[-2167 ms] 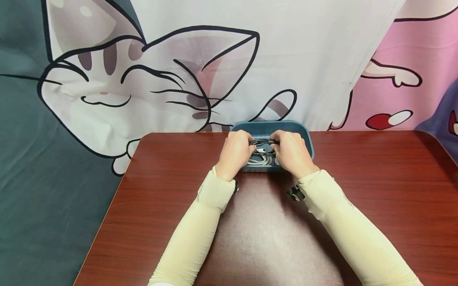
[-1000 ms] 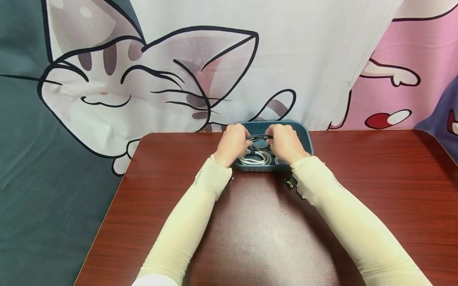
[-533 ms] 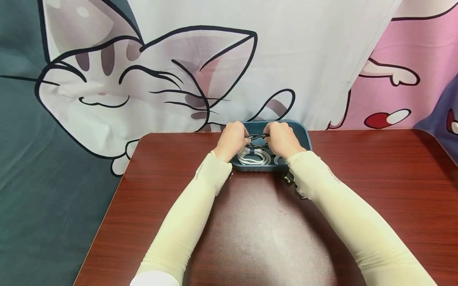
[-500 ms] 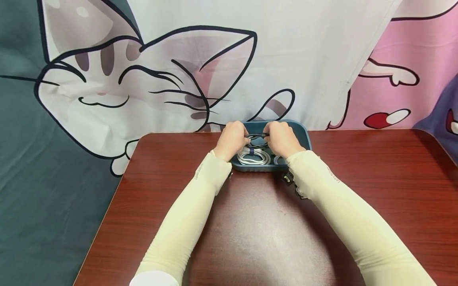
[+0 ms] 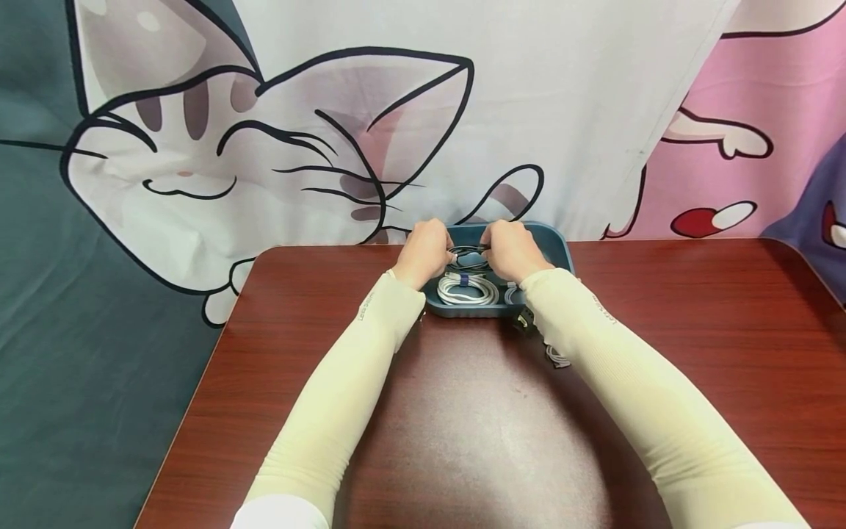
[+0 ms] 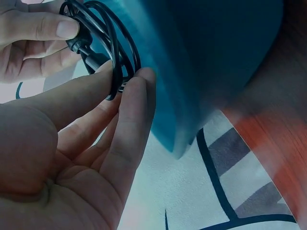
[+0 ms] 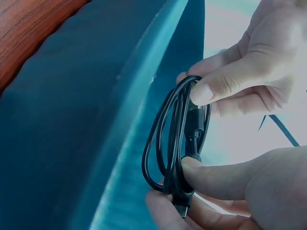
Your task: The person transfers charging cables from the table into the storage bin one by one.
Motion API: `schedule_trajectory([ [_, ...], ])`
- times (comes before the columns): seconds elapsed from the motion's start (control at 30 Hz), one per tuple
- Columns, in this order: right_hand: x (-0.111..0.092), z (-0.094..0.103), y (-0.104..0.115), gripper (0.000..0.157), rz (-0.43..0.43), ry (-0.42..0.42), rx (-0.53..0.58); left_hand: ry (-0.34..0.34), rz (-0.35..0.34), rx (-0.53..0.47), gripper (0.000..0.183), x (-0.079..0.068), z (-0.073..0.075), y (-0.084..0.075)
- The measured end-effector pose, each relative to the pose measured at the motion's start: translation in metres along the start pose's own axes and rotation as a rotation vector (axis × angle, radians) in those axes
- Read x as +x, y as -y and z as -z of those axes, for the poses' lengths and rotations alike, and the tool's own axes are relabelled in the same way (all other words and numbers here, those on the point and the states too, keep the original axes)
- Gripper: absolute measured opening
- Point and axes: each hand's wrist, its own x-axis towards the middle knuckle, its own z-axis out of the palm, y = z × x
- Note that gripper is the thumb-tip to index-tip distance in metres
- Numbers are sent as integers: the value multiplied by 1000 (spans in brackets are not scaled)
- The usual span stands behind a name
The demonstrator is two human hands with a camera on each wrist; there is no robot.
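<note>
Between my two hands hangs a coiled black cable [image 5: 469, 264], over the far part of a blue-grey bin [image 5: 479, 311]. My left hand [image 5: 424, 253] pinches the coil's left side. My right hand [image 5: 512, 251] pinches its right side between thumb and fingers. Up close in the right wrist view, the black cable [image 7: 178, 132] has several loops, a thick dark plug part and a metal connector [image 7: 182, 211] by my lower fingers. Inside the bin, nearer me, lies a coiled white cable [image 5: 471, 292] with a dark blue tie. A grey cable [image 5: 512, 295] beside it is partly hidden by my right hand and sleeve.
The bin stands at the far edge of the reddish-brown wooden table [image 5: 317, 353], against a cartoon-cat curtain [image 5: 396, 139]. A pale coiled cord [image 5: 557, 357] shows beside my right sleeve, partly covered. A small dark device [image 5: 524, 319] sits under my right wrist.
Both hands have shifted away from me and slightly left, carrying the black coil toward the bin's far side. More of the white coil has come into view.
</note>
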Motion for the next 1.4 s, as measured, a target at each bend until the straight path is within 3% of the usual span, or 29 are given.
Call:
schedule_trajectory([
  [0.4,19,-2,-6,22,-28,58,-19,-13,-22,24,12,12,-9,4],
  [0.63,25,1,-3,20,-44,81,-33,-25,10,39,9,16,-9,1],
  [0.83,28,-1,-1,24,-41,83,-46,-45,0,73,5,21,-8,1],
  [1.4,38,-8,0,25,-91,110,-63,-20,1,134,16,25,-9,-1],
])
